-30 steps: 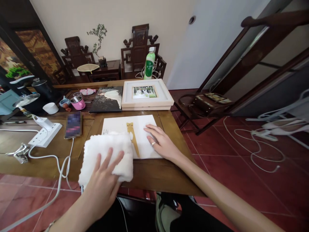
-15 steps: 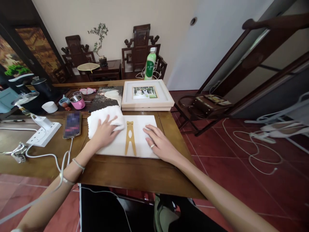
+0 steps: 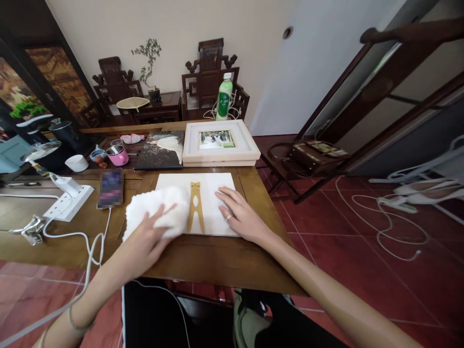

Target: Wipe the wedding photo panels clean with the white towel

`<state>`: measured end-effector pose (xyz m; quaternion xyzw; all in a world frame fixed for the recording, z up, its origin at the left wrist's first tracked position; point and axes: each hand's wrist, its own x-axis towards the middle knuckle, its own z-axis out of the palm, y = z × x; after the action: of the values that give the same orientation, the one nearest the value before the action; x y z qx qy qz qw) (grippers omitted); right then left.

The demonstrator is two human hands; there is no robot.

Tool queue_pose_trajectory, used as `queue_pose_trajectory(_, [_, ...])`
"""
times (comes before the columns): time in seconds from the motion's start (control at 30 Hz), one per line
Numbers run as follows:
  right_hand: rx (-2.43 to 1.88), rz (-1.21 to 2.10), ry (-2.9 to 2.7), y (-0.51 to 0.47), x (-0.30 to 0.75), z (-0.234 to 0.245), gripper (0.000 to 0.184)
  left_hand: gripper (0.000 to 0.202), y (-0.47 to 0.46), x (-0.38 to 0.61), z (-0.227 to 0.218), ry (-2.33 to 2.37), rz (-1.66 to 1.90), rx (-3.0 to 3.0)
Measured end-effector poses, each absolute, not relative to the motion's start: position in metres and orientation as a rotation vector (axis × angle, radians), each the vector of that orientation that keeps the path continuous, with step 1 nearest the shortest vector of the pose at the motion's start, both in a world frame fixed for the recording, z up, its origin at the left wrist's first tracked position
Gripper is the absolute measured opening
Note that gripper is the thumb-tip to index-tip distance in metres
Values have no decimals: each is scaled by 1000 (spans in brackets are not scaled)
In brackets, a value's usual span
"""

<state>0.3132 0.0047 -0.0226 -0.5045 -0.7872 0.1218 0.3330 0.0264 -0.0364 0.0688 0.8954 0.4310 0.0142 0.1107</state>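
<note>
A white board [image 3: 213, 203] lies near the table's front edge. Down its middle runs a flat gold piece [image 3: 196, 205] with a cat-like face at the top and two long legs. My left hand [image 3: 148, 241] is on a fluffy white cloth [image 3: 145, 208], its fingers pressed into the pile and a little blurred. This cloth covers the board's left part and reaches the gold piece's left edge. On the board's right side rests my right hand [image 3: 241, 215], fingers stretched out flat, a ring on one. It holds nothing.
Behind the board are a framed photo [image 3: 221, 158] and a dark picture panel [image 3: 155, 157]. A green-labelled bottle [image 3: 224, 99] stands beyond. To the left are a phone [image 3: 110, 188], a power strip [image 3: 68, 203], loose cables and a pink cup [image 3: 118, 155]. A chair [image 3: 290, 166] stands at the right.
My left hand has drawn the cloth down towards me, baring the board's upper left corner. My right hand has stayed in place on the board.
</note>
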Motion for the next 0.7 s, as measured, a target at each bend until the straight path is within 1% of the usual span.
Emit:
queue_pose_trajectory(0.2, [-1338,316,-2073,4,314,-21,41,42,49,45,57,1401,124,2559])
queue_pose_trajectory(0.33, [-1338,309,-2069,4,314,-21,42,46,82,66,65,1303,193,2587])
queue_pose_trajectory(0.57, [-1321,292,-2081,4,314,-23,42,40,86,113,68,1007,206,2674])
queue_pose_trajectory(0.7, [-1322,296,-2083,4,315,-22,42,42,82,105,66,1013,193,2695])
